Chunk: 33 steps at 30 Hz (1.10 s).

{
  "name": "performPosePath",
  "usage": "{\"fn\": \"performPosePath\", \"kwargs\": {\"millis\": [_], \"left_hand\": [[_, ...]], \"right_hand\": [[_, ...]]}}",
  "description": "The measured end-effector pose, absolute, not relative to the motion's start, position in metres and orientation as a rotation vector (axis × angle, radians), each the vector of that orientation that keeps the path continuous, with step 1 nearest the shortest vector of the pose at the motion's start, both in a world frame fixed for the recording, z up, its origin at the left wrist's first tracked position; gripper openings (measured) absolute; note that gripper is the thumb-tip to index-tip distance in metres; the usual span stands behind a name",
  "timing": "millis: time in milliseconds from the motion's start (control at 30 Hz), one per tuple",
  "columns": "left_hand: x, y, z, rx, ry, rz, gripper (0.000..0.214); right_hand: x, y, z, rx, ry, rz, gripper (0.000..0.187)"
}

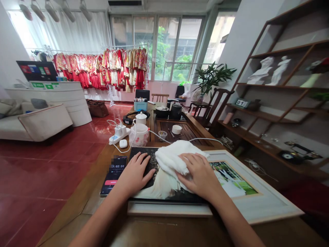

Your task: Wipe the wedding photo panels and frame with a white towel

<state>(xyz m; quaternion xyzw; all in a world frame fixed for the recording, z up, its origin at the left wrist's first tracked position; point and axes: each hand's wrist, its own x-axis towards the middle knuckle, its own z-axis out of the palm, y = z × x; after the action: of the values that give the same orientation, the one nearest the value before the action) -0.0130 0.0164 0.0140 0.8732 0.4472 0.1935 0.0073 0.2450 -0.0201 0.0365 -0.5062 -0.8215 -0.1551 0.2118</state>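
1. Towel (169,161), white, soft and crumpled: I am pressing it down with my right hand (199,176), fingers lying together on top.
2. My left hand (135,175) is resting on the glossy dark photo panel (181,197), fingers spread apart.
3. Panel is lying flat on the wooden table (164,233), just beside a smartphone (111,181).

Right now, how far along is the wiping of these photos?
The cream-framed photo, with no cloth on it, may be done, though cleanliness can't be told. In hand: the right hand presses a white cloth onto the dark photo panel, the left hand flat beside it. Left: the panel's areas beyond the cloth.
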Motion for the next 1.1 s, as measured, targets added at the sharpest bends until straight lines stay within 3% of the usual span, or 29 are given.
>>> {"fn": "performPosePath", "kwargs": {"millis": [167,600,833,1100], "left_hand": [[-0.013,0.011,0.013,2.687,1.400,0.529,0.074],[-0.012,0.011,0.010,2.669,1.402,0.542,0.073],[-0.012,0.010,0.012,2.657,1.382,0.546,0.086],[-0.014,0.012,0.011,2.703,1.344,0.538,0.089]], "right_hand": [[0.245,-0.024,0.038,-1.246,-2.408,-0.336,0.046],[0.245,-0.022,0.036,-1.220,-2.404,-0.326,0.045],[0.253,-0.017,0.036,-1.377,-2.312,-0.388,0.043],[0.244,-0.022,0.035,-1.156,-2.415,-0.284,0.049]]}}
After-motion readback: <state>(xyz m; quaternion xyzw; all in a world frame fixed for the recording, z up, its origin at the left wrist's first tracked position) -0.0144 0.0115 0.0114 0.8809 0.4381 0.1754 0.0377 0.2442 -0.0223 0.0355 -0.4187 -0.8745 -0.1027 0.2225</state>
